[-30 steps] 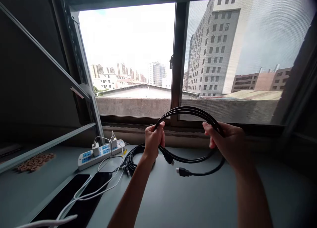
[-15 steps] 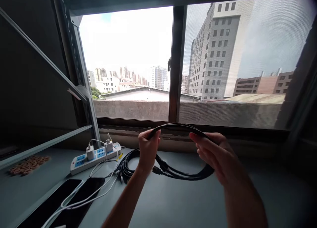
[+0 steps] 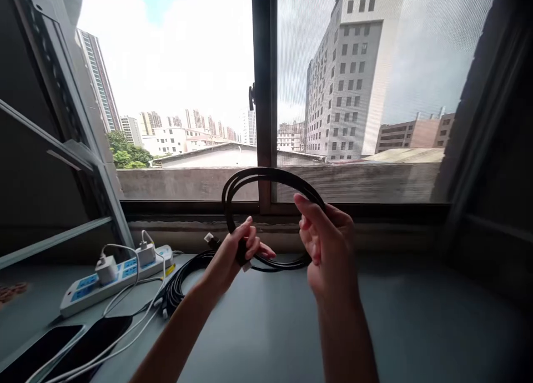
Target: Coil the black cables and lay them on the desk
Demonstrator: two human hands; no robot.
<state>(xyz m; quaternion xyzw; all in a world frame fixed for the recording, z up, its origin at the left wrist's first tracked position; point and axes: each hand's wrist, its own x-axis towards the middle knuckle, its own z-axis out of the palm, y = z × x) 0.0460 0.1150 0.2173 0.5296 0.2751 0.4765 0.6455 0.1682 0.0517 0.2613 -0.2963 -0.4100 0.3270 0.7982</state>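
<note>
A black cable (image 3: 266, 174) wound into a loop is held up above the table, in front of the window. My left hand (image 3: 237, 250) is closed around the loop's lower left side; a plug end (image 3: 211, 240) with a light metal tip sticks out beside it. On the loop's right side, my right hand (image 3: 325, 233) grips the strands between thumb and fingers. Part of the loop is hidden behind both hands. Behind my left forearm lies another coil of black cable (image 3: 177, 286) on the table.
At the left stands a white power strip (image 3: 119, 275) with two chargers and white cords. Two dark phones (image 3: 89, 344) lie in front of it. A metal shelf frame (image 3: 94, 150) rises at the left. The window ledge (image 3: 187, 236) bounds the grey table (image 3: 266, 338) at the back.
The cable loop has turned upright, from lying nearly flat to facing me as a ring. My left hand has shifted lower on it. The view has swung slightly right.
</note>
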